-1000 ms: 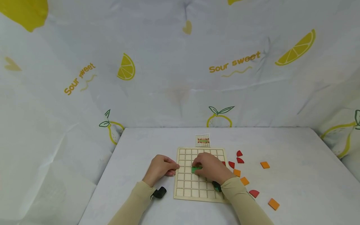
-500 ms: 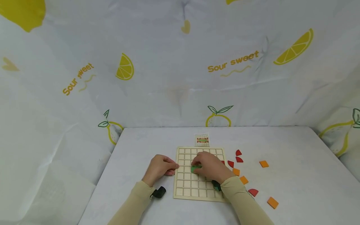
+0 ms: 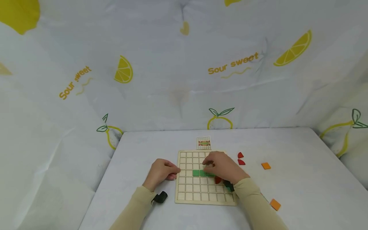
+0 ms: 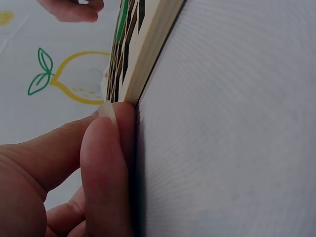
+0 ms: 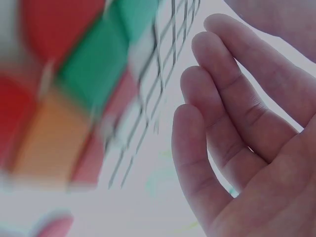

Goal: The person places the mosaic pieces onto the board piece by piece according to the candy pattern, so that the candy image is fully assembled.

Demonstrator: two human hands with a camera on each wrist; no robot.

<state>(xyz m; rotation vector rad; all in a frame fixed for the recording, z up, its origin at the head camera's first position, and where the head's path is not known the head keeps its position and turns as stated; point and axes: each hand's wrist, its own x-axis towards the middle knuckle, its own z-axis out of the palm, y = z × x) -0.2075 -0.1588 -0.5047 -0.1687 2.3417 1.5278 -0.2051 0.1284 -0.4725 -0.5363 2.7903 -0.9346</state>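
"At the centre of the wooden board (image 3: 197, 195), more of the green row (image 3: 202, 173) shows than half a second ago," logs the first observer. "The right hand (image 3: 222, 166) has shifted toward two o'clock, baring a red piece (image 3: 218, 180) at the row's four o'clock."

"Meaning?" asks the second.

"Judged only: the green tiles look seated, leaving their neighbours to settle. The pattern card (image 3: 204, 143) lies at twelve o'clock, just beyond the board."

"Pose?"

"Right forearm (image 3: 257, 203) enters from four o'clock, hand arched over the board. Thumb and forefinger stand apart; the other fingers bend loosely. No held piece is visible."

"Left?"

"The left hand (image 3: 162, 170) sits at nine o'clock, thumb and forefinger narrow, pinching the board's edge."

"Loose stock?"

"Two red quarter pieces (image 3: 241, 162) at two o'clock; orange squares (image 3: 265, 165) near three and four."
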